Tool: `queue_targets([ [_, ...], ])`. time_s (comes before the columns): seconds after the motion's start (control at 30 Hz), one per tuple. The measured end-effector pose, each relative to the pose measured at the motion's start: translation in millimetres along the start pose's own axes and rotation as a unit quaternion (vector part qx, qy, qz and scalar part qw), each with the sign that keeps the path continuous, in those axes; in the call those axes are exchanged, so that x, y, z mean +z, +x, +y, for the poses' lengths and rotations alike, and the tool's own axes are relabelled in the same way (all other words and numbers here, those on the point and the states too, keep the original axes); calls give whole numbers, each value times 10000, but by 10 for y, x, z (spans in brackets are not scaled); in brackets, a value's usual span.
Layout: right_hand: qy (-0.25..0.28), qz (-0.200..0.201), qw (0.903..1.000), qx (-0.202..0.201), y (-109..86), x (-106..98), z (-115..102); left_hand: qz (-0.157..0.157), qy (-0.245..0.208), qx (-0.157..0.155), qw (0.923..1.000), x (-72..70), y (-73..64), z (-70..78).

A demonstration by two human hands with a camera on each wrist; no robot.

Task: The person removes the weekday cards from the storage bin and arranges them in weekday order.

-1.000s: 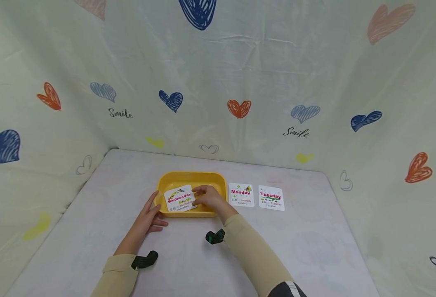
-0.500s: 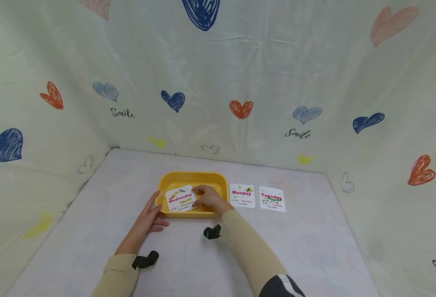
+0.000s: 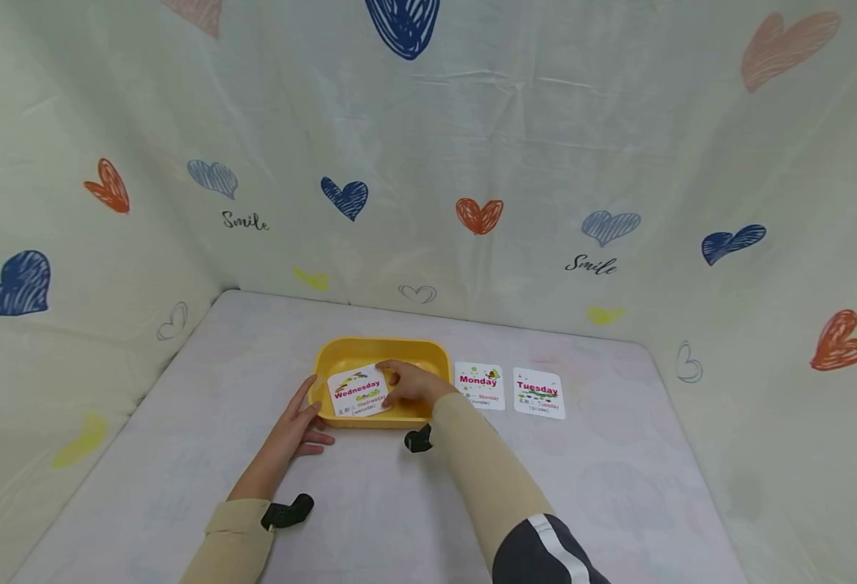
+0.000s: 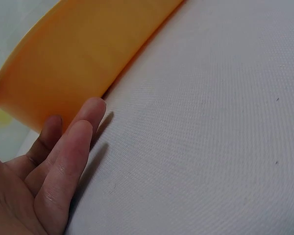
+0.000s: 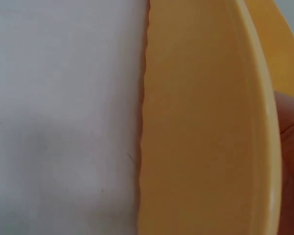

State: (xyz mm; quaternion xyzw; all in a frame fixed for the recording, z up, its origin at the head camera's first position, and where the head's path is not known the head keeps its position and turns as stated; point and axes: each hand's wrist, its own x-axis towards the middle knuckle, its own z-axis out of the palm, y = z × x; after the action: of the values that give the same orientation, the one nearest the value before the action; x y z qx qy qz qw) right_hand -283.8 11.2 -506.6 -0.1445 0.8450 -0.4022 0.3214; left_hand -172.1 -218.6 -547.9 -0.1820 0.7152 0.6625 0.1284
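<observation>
In the head view a yellow tray [image 3: 387,346] stands on the table with a white Wednesday card [image 3: 358,392] lying tilted in its left part. My right hand [image 3: 415,384] reaches into the tray and holds the card at its right edge, index finger at the upper corner and thumb lower down. The right wrist view has the tray wall [image 5: 196,117] hiding most of that hand. My left hand [image 3: 291,431] rests against the tray's near left corner. In the left wrist view its loose fingers [image 4: 63,171] lie beside the outer wall.
A Monday card [image 3: 481,383] lies just right of the tray, face up. Farther right is a Tuesday card [image 3: 539,393]. Behind the white table [image 3: 603,470] hangs a cloth [image 3: 399,122] printed with hearts. Both wrists wear black devices.
My right index finger has shifted slightly up to the card's upper corner, and the right forearm has swung a little leftward. The left hand and tray keep their places as the view drifts.
</observation>
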Motion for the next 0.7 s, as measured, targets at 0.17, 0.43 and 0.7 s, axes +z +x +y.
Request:
queue_targets([
  [0.17,26,-76,9999,60,22,-62,-33,-48,38,46,10000,-13,-7,0],
  [0.43,-393,61,9992,-91,101,-118,-5,-138,-36,135,9998,-9,7,1],
  [0.7,-793,127,9968,28,201,-94,-40,-114,-66,51,9999,-23,-1,3],
])
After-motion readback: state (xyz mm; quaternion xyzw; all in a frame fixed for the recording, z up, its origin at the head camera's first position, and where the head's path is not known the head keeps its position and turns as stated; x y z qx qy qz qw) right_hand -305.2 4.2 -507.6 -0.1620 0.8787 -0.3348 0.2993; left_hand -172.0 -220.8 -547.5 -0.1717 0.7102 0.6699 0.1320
